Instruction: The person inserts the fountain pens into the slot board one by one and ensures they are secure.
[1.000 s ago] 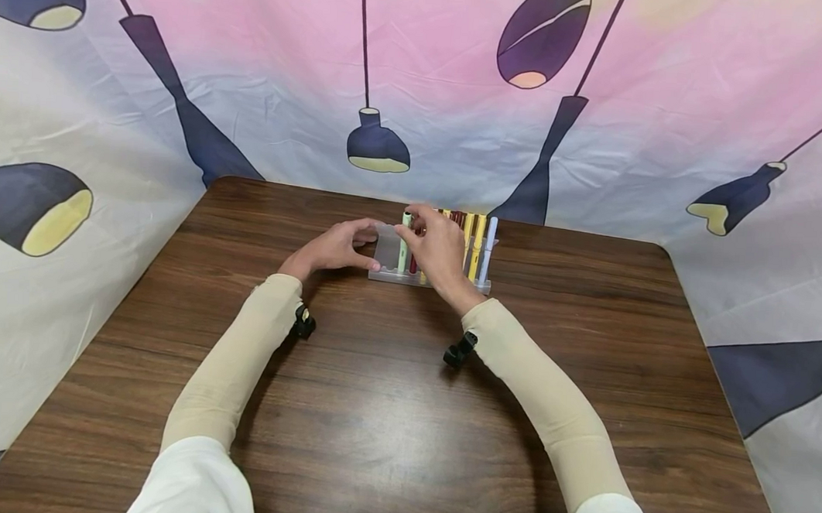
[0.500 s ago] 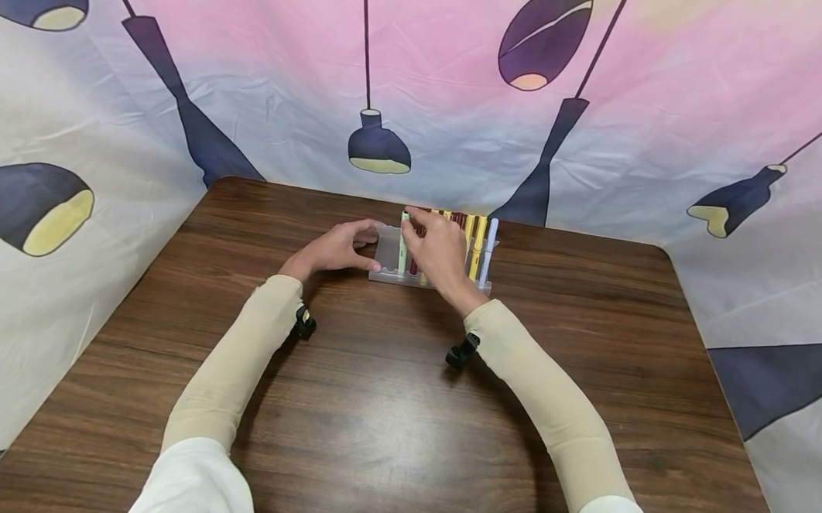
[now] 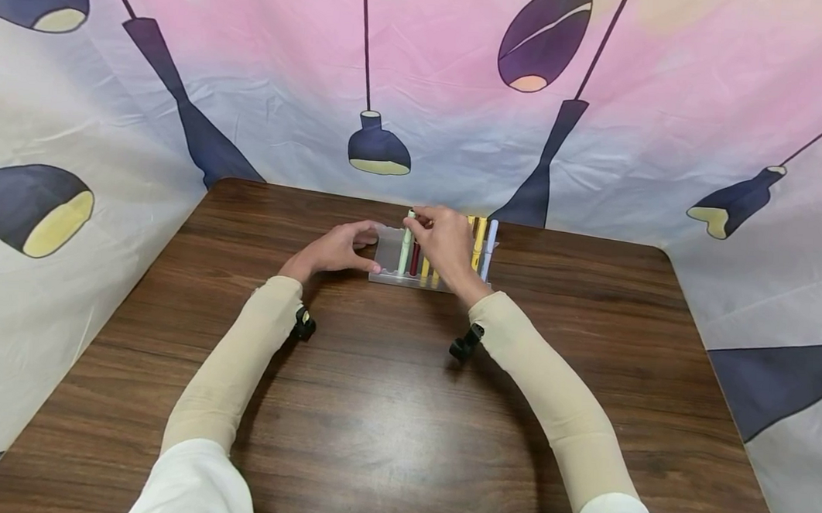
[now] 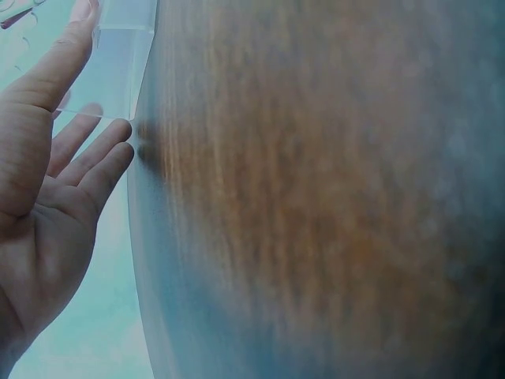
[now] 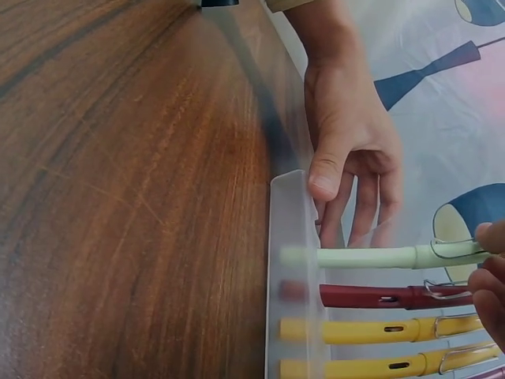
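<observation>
At the back of the table stands a clear plastic pen stand (image 3: pixel 387 249) with a row of pens upright in it. My left hand (image 3: pixel 338 246) holds its left end, thumb at the front edge and fingers behind, as the left wrist view shows the hand (image 4: pixel 55 150) too. With thumb and fingertips, my right hand (image 3: pixel 448 247) pinches the cap end of a light green pen (image 5: pixel 371 257), leftmost in the row. That pen leans slightly right, its lower end inside the stand's front lip (image 5: pixel 286 229). Beside it are a dark red pen (image 5: pixel 359 296) and yellow pens (image 5: pixel 367 331).
Further right in the stand are more yellow pens (image 3: pixel 479 244) and a pale blue pen (image 3: pixel 490 250) at the end; the right hand hides several between. The brown wooden table (image 3: pixel 389 410) reaches back to a lamp-patterned cloth (image 3: pixel 445 134).
My right hand has shifted slightly right, and the top of the light green pen has tipped right with it. The left hand and the stand have stayed put.
</observation>
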Demonstrator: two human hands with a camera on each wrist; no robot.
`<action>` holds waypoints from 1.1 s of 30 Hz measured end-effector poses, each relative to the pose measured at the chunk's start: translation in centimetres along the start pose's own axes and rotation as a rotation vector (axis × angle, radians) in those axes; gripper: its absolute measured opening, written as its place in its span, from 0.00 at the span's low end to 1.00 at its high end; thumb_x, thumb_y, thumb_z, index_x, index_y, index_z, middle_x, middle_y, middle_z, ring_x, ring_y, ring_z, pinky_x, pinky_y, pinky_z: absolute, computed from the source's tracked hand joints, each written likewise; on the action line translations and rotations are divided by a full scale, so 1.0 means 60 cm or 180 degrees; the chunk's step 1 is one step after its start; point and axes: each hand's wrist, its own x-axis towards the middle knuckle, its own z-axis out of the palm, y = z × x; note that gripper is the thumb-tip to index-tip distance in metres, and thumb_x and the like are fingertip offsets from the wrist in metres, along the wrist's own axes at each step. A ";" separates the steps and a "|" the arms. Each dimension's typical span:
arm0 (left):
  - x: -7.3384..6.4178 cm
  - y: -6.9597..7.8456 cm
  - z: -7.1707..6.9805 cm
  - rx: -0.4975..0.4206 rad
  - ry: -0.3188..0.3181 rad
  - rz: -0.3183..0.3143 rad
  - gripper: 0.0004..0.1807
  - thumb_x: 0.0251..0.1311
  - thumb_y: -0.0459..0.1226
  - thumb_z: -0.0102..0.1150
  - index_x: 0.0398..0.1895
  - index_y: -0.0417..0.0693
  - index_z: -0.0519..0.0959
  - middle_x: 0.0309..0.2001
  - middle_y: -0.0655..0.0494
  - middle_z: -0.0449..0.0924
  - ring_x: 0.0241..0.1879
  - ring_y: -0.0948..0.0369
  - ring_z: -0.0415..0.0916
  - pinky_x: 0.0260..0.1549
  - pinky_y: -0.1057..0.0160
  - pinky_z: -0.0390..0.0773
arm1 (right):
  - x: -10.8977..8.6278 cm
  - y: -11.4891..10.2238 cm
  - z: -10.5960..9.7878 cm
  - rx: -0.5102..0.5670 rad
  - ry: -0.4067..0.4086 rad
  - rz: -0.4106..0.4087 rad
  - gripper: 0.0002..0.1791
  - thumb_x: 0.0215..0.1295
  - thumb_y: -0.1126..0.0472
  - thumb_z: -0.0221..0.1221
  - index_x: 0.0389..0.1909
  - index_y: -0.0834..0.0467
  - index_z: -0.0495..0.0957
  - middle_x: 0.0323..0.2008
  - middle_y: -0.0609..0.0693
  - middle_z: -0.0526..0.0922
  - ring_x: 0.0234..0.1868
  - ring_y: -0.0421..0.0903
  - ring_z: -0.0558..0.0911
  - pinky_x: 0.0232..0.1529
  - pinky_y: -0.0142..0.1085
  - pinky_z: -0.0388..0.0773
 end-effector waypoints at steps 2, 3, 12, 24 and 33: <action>0.000 0.000 0.000 0.0005 0.0005 -0.0002 0.50 0.55 0.43 0.78 0.78 0.42 0.61 0.74 0.38 0.63 0.73 0.44 0.65 0.72 0.47 0.69 | 0.002 0.000 0.000 0.0016 -0.0035 0.0023 0.16 0.69 0.50 0.67 0.52 0.54 0.88 0.33 0.49 0.90 0.29 0.41 0.86 0.22 0.34 0.76; -0.001 -0.001 0.000 0.0014 0.0008 -0.0003 0.50 0.55 0.43 0.78 0.77 0.42 0.61 0.74 0.39 0.63 0.73 0.44 0.65 0.72 0.47 0.69 | 0.003 0.000 0.000 0.0015 -0.0053 0.0029 0.16 0.69 0.50 0.67 0.52 0.54 0.88 0.33 0.49 0.90 0.29 0.41 0.85 0.22 0.34 0.76; 0.001 0.001 0.002 0.0008 -0.0002 -0.0001 0.50 0.56 0.43 0.78 0.78 0.43 0.60 0.75 0.39 0.63 0.73 0.44 0.65 0.71 0.47 0.70 | 0.010 -0.001 -0.005 -0.0081 -0.0257 0.0108 0.16 0.71 0.50 0.65 0.52 0.54 0.88 0.37 0.48 0.91 0.28 0.40 0.85 0.25 0.35 0.79; 0.012 0.003 0.002 -0.0008 -0.0060 0.0024 0.50 0.56 0.45 0.78 0.78 0.46 0.60 0.74 0.39 0.63 0.73 0.44 0.65 0.71 0.47 0.70 | 0.010 0.006 -0.019 0.0035 -0.0116 0.0160 0.14 0.69 0.51 0.67 0.48 0.54 0.90 0.34 0.48 0.90 0.28 0.40 0.85 0.24 0.35 0.79; 0.006 0.002 -0.004 -0.0022 -0.0104 0.0013 0.50 0.58 0.44 0.76 0.79 0.46 0.59 0.76 0.40 0.61 0.75 0.45 0.62 0.72 0.46 0.67 | -0.002 0.011 -0.061 0.0337 -0.0009 0.0267 0.16 0.67 0.51 0.69 0.50 0.55 0.89 0.33 0.51 0.90 0.34 0.46 0.88 0.36 0.42 0.85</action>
